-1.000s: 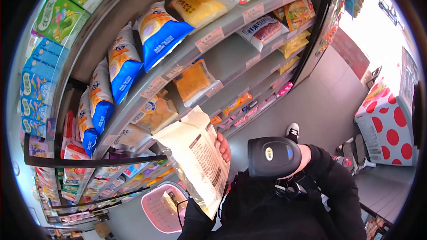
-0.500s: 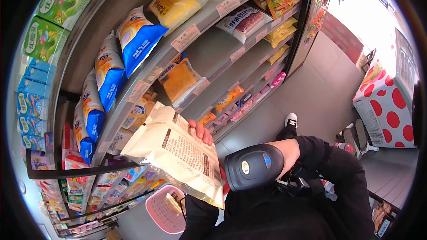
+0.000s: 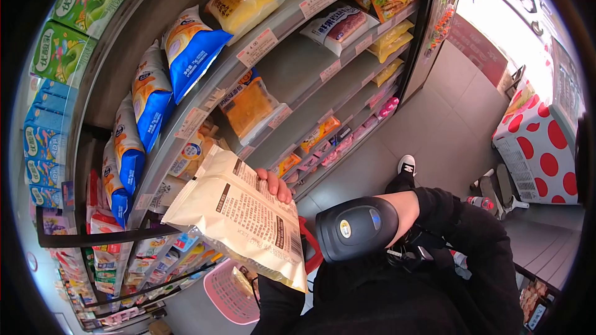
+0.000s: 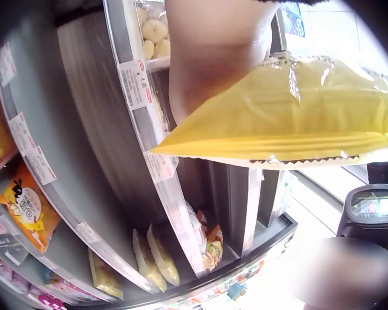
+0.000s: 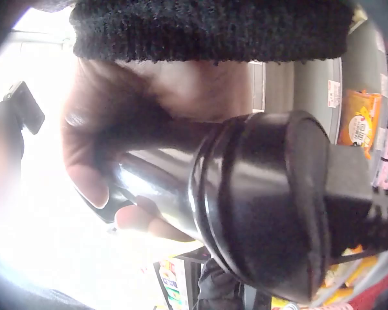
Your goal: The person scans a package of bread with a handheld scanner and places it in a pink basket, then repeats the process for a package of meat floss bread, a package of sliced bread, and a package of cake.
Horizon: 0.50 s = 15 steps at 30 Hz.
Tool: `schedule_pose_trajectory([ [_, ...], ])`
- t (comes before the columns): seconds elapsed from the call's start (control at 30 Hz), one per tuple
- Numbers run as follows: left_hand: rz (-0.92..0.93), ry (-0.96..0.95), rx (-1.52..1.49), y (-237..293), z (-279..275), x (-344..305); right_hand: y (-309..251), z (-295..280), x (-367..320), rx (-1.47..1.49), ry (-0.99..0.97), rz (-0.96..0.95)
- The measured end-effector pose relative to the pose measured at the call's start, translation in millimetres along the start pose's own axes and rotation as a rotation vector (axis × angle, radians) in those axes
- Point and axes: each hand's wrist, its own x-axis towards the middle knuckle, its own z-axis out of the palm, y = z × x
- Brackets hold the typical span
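My left hand (image 3: 275,185) grips a cream bread bag (image 3: 239,211) by its far edge, fingertips curled over it. The bag's printed back and barcode face up in the head view; its yellow side fills the upper right of the left wrist view. My right hand (image 5: 94,142) is wrapped around the handle of a black barcode scanner (image 5: 258,194), thumb and fingertips showing. In the head view the scanner (image 3: 357,228) hides most of that hand. It sits just right of the bag, apart from the barcode edge.
Shelves (image 3: 298,96) curve along the left and ahead with packaged breads, including blue-and-white bags (image 3: 195,56). A pink basket (image 3: 217,291) holding a package stands on the floor below the bag. Red-dotted white boxes (image 3: 537,161) stand at the right, near a bottle (image 3: 481,203).
The bag has turned flatter, its printed back more upward. The scanner has moved left toward it. The head view has shifted, and over the last half second little has moved.
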Motion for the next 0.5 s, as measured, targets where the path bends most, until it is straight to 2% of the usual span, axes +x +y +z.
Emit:
schedule_pose_trajectory([
  [0.2, 0.0, -0.025, -0.015, 0.3, -2.4, -0.3, 1.0, 0.2, 0.3, -0.042, -0.054, -0.043],
  [0.3, -0.027, -0.026, -0.013, -1.3, -2.8, -0.1, -5.7, 1.7, -0.8, -0.033, 0.054, -0.026],
  [0.4, -0.018, 0.174, -0.047, -14.2, -1.0, -9.9, -6.4, -0.9, -10.1, -0.111, 0.285, 0.017],
  [0.43, -0.019, 0.162, -0.055, -19.7, 2.8, -12.3, -7.6, -2.7, -15.2, -0.122, 0.294, 0.021],
  [0.5, -0.022, 0.678, 0.187, -28.5, 16.3, -14.9, -9.7, -5.5, -24.5, 0.179, 0.314, 0.102],
])
